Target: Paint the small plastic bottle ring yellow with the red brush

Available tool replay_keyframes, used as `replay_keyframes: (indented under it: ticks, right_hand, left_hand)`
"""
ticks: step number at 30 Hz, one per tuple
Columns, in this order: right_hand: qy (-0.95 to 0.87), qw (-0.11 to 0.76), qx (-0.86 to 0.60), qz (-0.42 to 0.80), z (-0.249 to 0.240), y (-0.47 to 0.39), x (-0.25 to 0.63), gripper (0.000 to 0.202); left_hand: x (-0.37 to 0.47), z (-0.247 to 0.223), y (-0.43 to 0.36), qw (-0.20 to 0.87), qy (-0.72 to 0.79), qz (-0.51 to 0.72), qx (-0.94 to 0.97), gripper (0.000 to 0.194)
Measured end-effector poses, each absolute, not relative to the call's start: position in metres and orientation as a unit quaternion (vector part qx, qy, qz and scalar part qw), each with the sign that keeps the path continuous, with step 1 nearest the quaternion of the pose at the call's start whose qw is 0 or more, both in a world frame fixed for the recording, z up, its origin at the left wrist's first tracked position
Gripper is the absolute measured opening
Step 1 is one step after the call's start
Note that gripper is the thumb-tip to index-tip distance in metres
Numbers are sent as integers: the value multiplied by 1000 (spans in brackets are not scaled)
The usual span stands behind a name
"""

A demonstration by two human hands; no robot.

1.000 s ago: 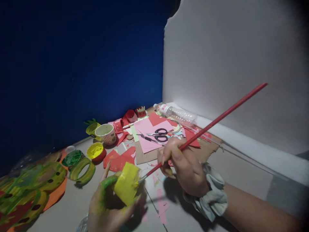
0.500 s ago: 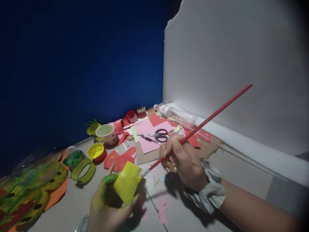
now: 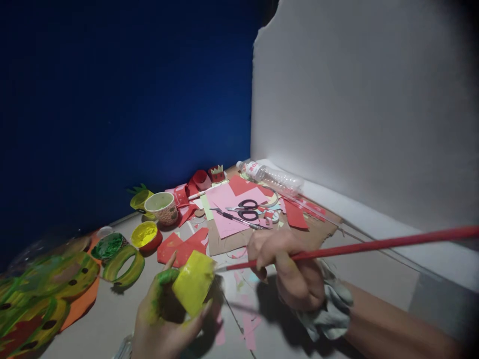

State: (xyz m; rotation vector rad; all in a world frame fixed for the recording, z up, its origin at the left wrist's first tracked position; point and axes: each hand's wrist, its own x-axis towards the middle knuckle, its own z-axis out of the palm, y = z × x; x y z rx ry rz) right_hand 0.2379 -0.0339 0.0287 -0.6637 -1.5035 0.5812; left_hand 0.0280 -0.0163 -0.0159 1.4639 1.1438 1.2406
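Note:
Held between thumb and fingers of my left hand (image 3: 160, 311) is a small piece painted bright yellow (image 3: 193, 283), its surface shiny; its exact kind cannot be made out. Green and yellow paint stains that hand. My right hand (image 3: 290, 267) grips a long red-handled paintbrush (image 3: 337, 251), whose tip touches or nearly touches the yellow piece's right edge. A grey-green scrunchie (image 3: 329, 304) circles the right wrist. To the left stand a tub of yellow paint (image 3: 145, 237) and a tub of green paint (image 3: 108, 247), with a green-yellow painted ring (image 3: 124, 267) beside them.
Behind are a patterned paper cup (image 3: 161, 208), red paper scraps (image 3: 182, 248), scissors (image 3: 247, 209) and a pen (image 3: 239, 219) on pink paper (image 3: 224, 192). A plastic bottle (image 3: 275, 177) lies by the white panel. Green-yellow painted cutouts (image 3: 48, 294) fill the left side.
My right hand has shifted slightly down and right, and the brush has tilted from steep to nearly level. The yellow piece stays in my left hand. The view has moved slightly.

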Motion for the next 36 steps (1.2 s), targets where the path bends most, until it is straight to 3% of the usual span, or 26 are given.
replay_keyframes:
  ticks: [4,11,20,30,36]
  right_hand:
    - [-578,684,-241,374,30,-34,231,20]
    - [-525,629,-241,520,36,-12,242,20]
    - [-559,612,-287,480,24,-3,244,19]
    - [-594,625,-335,379,23,0,250,19]
    - [-529,663,-266,458,31,-1,251,17]
  left_hand:
    - [25,-18,-17,422,441,517,600,46]
    - [15,-18,-12,387,403,518,648,46]
    - [13,-24,-16,423,407,543,601,47]
    - [16,-7,-9,328,458,535,630,39]
    - [15,-13,-11,340,450,512,648,43]
